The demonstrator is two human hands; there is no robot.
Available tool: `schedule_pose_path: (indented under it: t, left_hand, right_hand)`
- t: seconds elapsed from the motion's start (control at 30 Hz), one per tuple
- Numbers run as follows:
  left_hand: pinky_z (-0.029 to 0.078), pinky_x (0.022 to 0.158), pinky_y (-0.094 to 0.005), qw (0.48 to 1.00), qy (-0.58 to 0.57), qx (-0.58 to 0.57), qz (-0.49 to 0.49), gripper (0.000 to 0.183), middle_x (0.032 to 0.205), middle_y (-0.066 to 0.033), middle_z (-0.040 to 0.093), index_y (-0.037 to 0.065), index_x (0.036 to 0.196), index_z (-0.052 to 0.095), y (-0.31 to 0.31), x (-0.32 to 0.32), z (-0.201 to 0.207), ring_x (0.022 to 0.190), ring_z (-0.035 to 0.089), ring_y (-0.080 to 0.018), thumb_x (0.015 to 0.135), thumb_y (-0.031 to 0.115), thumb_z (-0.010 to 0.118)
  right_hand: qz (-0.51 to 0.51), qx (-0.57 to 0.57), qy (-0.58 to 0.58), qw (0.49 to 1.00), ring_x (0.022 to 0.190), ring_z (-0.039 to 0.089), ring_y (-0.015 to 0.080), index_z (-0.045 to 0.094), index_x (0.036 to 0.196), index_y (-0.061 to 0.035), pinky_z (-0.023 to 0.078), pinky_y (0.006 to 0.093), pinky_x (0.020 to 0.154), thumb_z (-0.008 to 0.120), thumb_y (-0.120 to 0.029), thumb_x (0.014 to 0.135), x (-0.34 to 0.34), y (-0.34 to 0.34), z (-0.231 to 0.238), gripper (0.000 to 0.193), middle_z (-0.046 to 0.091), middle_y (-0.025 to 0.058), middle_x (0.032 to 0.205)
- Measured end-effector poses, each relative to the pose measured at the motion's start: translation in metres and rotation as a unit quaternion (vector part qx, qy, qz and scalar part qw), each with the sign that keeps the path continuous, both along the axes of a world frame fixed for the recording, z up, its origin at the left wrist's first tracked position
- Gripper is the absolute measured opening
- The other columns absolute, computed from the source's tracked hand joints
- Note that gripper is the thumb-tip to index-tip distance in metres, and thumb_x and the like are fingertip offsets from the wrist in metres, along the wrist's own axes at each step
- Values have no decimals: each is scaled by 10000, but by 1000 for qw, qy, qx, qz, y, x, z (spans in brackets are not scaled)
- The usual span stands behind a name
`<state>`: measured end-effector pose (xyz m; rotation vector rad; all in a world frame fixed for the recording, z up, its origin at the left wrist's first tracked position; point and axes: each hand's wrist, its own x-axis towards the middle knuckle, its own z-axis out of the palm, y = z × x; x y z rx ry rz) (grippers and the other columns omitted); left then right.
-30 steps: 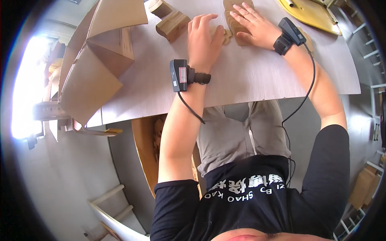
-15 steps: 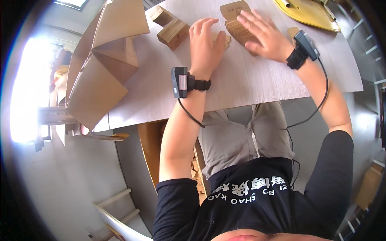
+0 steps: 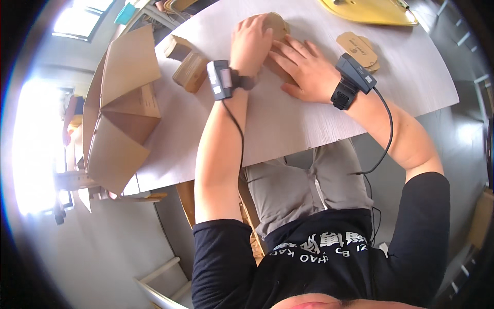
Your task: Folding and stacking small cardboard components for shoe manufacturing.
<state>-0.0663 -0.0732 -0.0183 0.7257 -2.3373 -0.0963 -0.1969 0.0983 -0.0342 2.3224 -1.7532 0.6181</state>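
My left hand (image 3: pixel 250 45) bends its fingers over the left side of a stack of brown cardboard tags (image 3: pixel 278 24) on the table. My right hand (image 3: pixel 307 70) lies against the stack's right side, its fingers stretched out and slightly apart. Both hands cover much of the stack, so its middle is hidden. To the right of it, a few loose brown tags with rounded ends (image 3: pixel 358 50) lie flat, partly overlapping, near my right wrist. Left of my left hand stand two bundles of similar brown cardboard, a larger one (image 3: pixel 191 72) and a smaller one (image 3: pixel 178 48).
An open cardboard box (image 3: pixel 121 147) with spread flaps stands at the table's left edge. A yellow chair-like piece (image 3: pixel 373 11) rests at the far right. The pale table (image 3: pixel 303 121) ends just before my lap. Cables run from the black wrist devices (image 3: pixel 354 72) along my arms.
My left hand has moved farther out and to the right, onto the stack. The right hand's fingers have come down beside it. The whole view has shifted, and the loose tags now show fully.
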Motion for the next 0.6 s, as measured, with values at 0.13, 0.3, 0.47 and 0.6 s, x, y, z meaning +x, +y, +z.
schedule_pose_path:
  t: [0.13,0.3,0.47,0.6]
  left_hand:
    - [480,1037,-438,1000,-2,-19,-25,443,1228,-176,697,68,1353,621,10,10,21,1150,630,-369,949,248,621]
    - [512,983,-428,998,43,-18,-45,384,1220,-146,711,97,1292,675,3,4,15,1099,658,-363,970,297,616]
    - [461,1041,-424,999,-31,-30,-11,433,1258,-143,694,100,1298,674,11,-8,22,1137,623,-358,943,347,661]
    - [429,1074,-438,999,-41,28,-17,447,1240,-161,689,98,1312,669,11,-1,18,1169,603,-365,937,341,669]
  right_hand:
    - [-2,-6,-12,1000,1537,240,342,386,1557,-128,245,578,1214,710,-406,883,-8,2,-2,798,341,139,1618]
    - [3,8,2,1000,1534,245,344,399,1548,-117,258,572,1215,723,-397,869,-5,5,8,803,342,142,1615]
    - [6,0,-6,1000,1541,228,351,387,1556,-113,252,552,1228,719,-405,879,-12,2,7,808,325,149,1626]
    - [5,-1,-12,1000,1542,218,366,362,1563,-83,240,536,1242,710,-419,892,-13,3,8,828,320,157,1626]
